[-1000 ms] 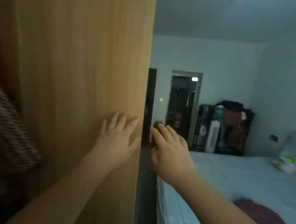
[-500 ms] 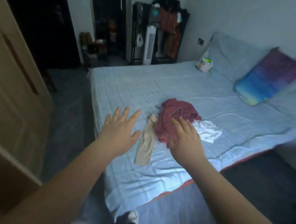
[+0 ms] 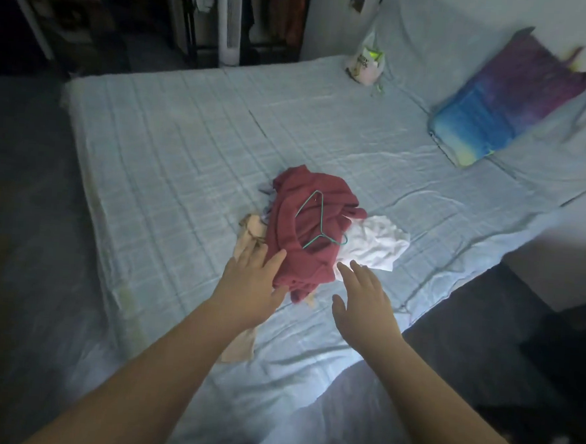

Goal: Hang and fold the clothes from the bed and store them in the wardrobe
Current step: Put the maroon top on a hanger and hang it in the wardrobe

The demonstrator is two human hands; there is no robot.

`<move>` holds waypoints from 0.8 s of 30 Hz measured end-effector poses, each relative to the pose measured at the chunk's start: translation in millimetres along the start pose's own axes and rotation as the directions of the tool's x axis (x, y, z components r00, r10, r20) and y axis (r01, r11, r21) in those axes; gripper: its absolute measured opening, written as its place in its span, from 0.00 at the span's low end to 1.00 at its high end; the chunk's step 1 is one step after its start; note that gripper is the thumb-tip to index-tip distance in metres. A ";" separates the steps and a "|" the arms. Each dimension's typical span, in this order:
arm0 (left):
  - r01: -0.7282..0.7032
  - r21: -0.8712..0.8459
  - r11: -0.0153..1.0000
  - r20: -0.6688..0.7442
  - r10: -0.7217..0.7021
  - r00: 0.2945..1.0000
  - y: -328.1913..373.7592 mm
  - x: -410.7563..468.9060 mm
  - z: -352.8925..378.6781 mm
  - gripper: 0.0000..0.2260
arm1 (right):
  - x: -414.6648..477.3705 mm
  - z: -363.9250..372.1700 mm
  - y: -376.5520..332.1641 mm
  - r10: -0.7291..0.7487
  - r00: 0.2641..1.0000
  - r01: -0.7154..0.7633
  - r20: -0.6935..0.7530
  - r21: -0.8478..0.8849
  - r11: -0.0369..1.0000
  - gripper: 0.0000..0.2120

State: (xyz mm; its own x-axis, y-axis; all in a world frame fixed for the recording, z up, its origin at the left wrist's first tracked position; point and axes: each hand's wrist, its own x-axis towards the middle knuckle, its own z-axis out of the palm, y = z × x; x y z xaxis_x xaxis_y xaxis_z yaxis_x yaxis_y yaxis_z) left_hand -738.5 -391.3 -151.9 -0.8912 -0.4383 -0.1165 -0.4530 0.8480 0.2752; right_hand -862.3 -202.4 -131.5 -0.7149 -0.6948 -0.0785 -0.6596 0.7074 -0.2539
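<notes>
A crumpled maroon garment (image 3: 301, 229) lies in a pile on the light blue bed (image 3: 172, 146). A thin green wire hanger (image 3: 319, 220) rests on top of it. A white garment (image 3: 376, 244) lies to its right and a beige garment (image 3: 249, 233) to its left, running down under my left arm. My left hand (image 3: 250, 284) hovers at the pile's near left edge, fingers spread, holding nothing. My right hand (image 3: 362, 298) is open just below the white garment, also holding nothing.
A purple and blue pillow (image 3: 505, 97) lies at the bed's far right. A small plastic bag (image 3: 364, 63) stands near the headboard. A dark clothes rack (image 3: 263, 14) and a white tower fan (image 3: 230, 19) stand beyond the bed. Dark floor lies left and right.
My view swung from the wooden wardrobe door down to the bed. Both hands left the door and reached to the clothes pile, now closer to it.
</notes>
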 end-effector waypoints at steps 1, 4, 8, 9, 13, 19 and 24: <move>0.006 -0.010 1.000 0.019 -0.006 1.000 -2.7 13.1 3.3 0.32 | 11.1 2.6 3.2 0.013 1.000 -0.014 0.012 0.010 1.000 0.29; 0.028 -0.057 0.998 0.084 -0.023 0.996 -8.0 47.4 13.6 0.32 | 42.7 11.1 15.9 0.022 0.999 -0.023 0.049 0.024 0.999 0.29; 0.084 -0.071 0.994 0.160 -0.072 0.984 -11.8 86.3 35.4 0.31 | 87.1 27.1 40.9 0.000 0.992 -0.003 0.123 0.027 1.000 0.29; 0.102 -0.077 0.992 0.183 -0.087 0.979 -11.9 95.9 42.7 0.31 | 98.3 31.3 48.5 -0.007 0.990 0.003 0.138 0.032 0.999 0.29; 0.182 -0.079 0.980 0.237 -0.159 0.958 -5.4 138.4 74.4 0.32 | 148.2 47.1 84.0 -0.058 0.982 0.048 0.182 0.062 0.997 0.26; 0.395 -0.121 0.911 0.323 -0.340 0.883 20.5 218.7 121.3 0.31 | 262.9 67.4 150.8 -0.270 0.916 0.259 0.297 0.074 0.963 0.27; 0.585 -0.255 0.770 0.393 -0.470 0.790 32.7 270.7 145.2 0.30 | 357.4 84.9 183.1 -0.400 0.809 0.383 0.431 0.130 0.915 0.26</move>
State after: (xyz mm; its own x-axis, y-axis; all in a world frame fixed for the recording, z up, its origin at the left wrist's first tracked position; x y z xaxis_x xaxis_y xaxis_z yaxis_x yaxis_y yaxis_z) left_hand -997.8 -439.0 -313.1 -0.5000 -0.6276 -0.5967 -0.8645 0.3207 0.3871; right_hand -1218.9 -332.2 -287.8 -0.2145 -0.9007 -0.3778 -0.8469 0.3642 -0.3875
